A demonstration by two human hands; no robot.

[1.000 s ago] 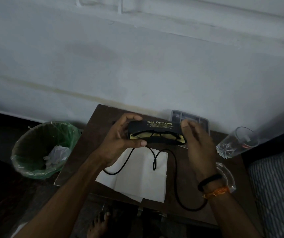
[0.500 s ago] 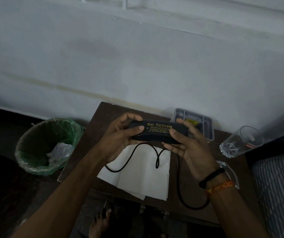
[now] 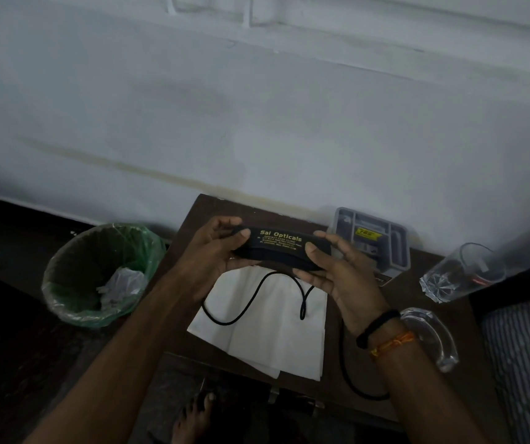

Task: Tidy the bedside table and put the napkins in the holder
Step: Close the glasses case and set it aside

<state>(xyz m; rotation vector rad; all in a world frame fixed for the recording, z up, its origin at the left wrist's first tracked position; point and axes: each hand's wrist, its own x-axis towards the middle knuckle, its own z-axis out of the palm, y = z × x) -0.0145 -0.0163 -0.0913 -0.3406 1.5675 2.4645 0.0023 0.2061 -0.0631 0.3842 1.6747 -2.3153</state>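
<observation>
A black spectacle case (image 3: 278, 249) with yellow lettering is held closed above the dark wooden bedside table (image 3: 190, 238). My left hand (image 3: 212, 257) grips its left end, thumb on the lid. My right hand (image 3: 337, 277) grips its right end from below. White napkins (image 3: 267, 328) lie flat on the table under my hands, with a black cable (image 3: 247, 302) looping across them. A grey compartment holder (image 3: 382, 245) stands at the table's back right, against the wall.
A drinking glass (image 3: 459, 274) stands at the table's right edge. A clear glass ashtray (image 3: 433, 334) sits behind my right wrist. A bin lined with green plastic (image 3: 97, 274) stands on the floor to the left. Striped bedding (image 3: 526, 357) lies at far right.
The case was open a second ago, showing glasses inside. Both hands pressed the lid down and it is closed now, still held in the same place.
</observation>
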